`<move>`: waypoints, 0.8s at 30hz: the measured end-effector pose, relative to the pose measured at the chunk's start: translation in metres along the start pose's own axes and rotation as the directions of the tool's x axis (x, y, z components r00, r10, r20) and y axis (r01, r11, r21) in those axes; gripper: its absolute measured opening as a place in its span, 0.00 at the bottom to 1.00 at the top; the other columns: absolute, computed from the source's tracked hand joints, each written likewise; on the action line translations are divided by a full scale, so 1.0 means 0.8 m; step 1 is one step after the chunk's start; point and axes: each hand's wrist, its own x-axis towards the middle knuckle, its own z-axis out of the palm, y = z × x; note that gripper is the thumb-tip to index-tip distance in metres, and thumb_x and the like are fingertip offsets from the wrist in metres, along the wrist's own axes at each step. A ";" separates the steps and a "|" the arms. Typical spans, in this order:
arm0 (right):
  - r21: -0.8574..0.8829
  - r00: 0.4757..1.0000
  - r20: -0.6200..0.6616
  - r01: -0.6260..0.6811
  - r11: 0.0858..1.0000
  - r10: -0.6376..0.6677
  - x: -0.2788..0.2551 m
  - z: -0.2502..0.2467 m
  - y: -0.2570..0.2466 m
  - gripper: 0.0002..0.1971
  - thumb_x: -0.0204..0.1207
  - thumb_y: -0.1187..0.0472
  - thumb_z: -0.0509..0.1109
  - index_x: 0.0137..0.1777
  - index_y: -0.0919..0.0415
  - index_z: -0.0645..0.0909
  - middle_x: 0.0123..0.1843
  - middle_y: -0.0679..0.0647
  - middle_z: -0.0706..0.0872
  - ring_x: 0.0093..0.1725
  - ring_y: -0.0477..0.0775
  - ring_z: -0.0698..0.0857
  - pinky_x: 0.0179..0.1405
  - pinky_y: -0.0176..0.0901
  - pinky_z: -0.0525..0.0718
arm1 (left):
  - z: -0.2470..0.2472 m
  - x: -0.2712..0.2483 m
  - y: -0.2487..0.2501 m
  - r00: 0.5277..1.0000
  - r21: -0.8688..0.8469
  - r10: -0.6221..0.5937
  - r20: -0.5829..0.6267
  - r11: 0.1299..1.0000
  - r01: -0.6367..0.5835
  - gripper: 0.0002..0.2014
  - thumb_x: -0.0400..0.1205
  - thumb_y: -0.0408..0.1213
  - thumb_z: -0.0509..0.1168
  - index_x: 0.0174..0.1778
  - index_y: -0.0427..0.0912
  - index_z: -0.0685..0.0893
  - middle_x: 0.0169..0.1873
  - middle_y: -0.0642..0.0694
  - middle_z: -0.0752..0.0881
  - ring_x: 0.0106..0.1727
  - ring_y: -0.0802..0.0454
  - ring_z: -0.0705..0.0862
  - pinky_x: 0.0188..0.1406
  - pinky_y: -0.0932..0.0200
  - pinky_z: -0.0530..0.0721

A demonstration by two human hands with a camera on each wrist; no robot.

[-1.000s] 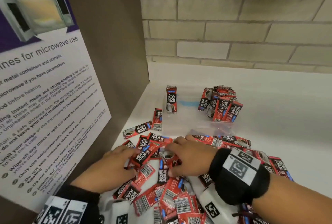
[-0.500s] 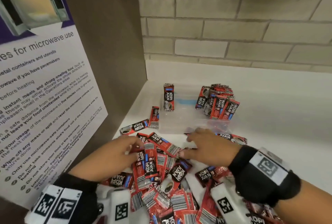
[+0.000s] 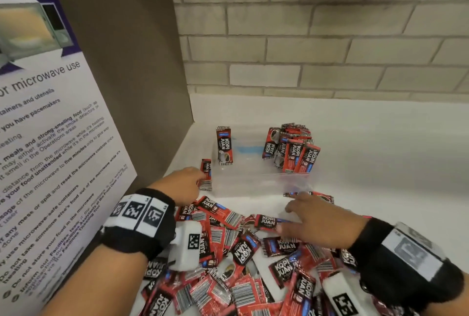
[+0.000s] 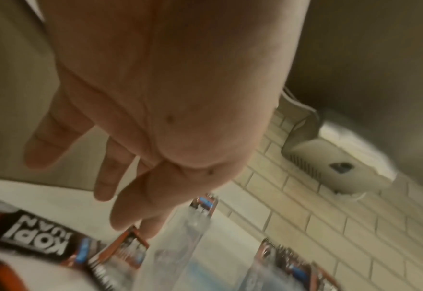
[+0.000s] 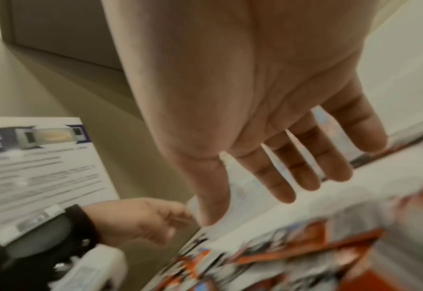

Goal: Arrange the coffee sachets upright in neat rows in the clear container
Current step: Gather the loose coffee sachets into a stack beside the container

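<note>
A clear container (image 3: 256, 183) stands on the white counter. One red Kopi Juan sachet (image 3: 224, 145) stands upright at its left wall, and a cluster of sachets (image 3: 291, 148) stands at its right end. A loose pile of sachets (image 3: 236, 252) lies in front. My left hand (image 3: 196, 180) reaches, fingers straight, to a sachet (image 3: 206, 175) lying just outside the container's left wall; in the left wrist view its fingertips (image 4: 130, 216) sit just above that sachet (image 4: 128, 248). My right hand (image 3: 294, 214) hovers, fingers spread, over the pile near the container's front right corner and holds nothing (image 5: 292, 173).
A brown panel with a microwave-use poster (image 3: 63, 138) closes the left side. A brick wall (image 3: 304, 49) runs behind the counter. Bare white counter (image 3: 393, 176) stretches to the right of the container. A grey wall-mounted unit (image 4: 330, 163) hangs above.
Both hands have left the middle of the pile and moved toward the container. The left went to the sachet beside its left wall, the right toward its front right corner.
</note>
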 end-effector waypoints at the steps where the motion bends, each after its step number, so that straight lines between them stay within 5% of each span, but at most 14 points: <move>1: -0.008 0.999 -0.015 -0.034 0.999 0.033 0.000 -0.001 0.008 0.31 0.79 0.36 0.58 0.74 0.57 0.71 0.73 0.54 0.70 0.70 0.56 0.72 0.69 0.51 0.72 | 0.001 0.006 0.000 0.999 0.017 0.024 0.028 1.000 -0.025 0.27 0.82 0.27 0.53 0.79 0.45 0.68 0.78 0.46 0.68 0.75 0.46 0.70 0.75 0.53 0.68; 6: -0.010 0.991 0.018 -0.132 0.991 0.133 0.002 0.009 0.034 0.38 0.74 0.29 0.56 0.78 0.52 0.62 0.78 0.51 0.65 0.75 0.56 0.67 0.72 0.55 0.70 | 0.007 0.016 0.000 0.985 0.048 0.089 0.151 0.994 -0.097 0.31 0.83 0.26 0.52 0.83 0.50 0.59 0.82 0.51 0.60 0.80 0.49 0.64 0.78 0.57 0.62; 14: -0.040 0.998 0.046 -0.049 0.998 0.051 -0.016 0.008 0.023 0.28 0.79 0.37 0.59 0.74 0.51 0.67 0.65 0.49 0.73 0.64 0.51 0.73 0.64 0.50 0.74 | 0.018 -0.002 -0.015 0.999 0.105 0.036 0.026 0.994 -0.038 0.17 0.79 0.27 0.54 0.58 0.40 0.84 0.61 0.42 0.81 0.59 0.45 0.81 0.60 0.51 0.79; 20: -0.025 0.998 0.020 -0.063 0.998 0.064 -0.011 0.010 0.017 0.35 0.76 0.34 0.61 0.78 0.51 0.60 0.70 0.50 0.68 0.70 0.53 0.67 0.68 0.51 0.72 | 0.032 -0.033 -0.030 0.998 0.014 0.060 0.008 0.998 -0.060 0.05 0.80 0.41 0.62 0.49 0.55 0.82 0.57 0.53 0.78 0.55 0.57 0.80 0.57 0.59 0.79; 24: -0.089 0.999 0.051 -0.014 0.996 0.018 0.002 0.016 -0.007 0.34 0.74 0.32 0.61 0.74 0.52 0.64 0.66 0.52 0.70 0.66 0.55 0.71 0.66 0.55 0.73 | 0.035 -0.054 -0.024 0.997 -0.013 0.077 0.026 0.997 -0.077 0.05 0.79 0.47 0.64 0.48 0.57 0.81 0.55 0.55 0.77 0.54 0.60 0.80 0.57 0.59 0.80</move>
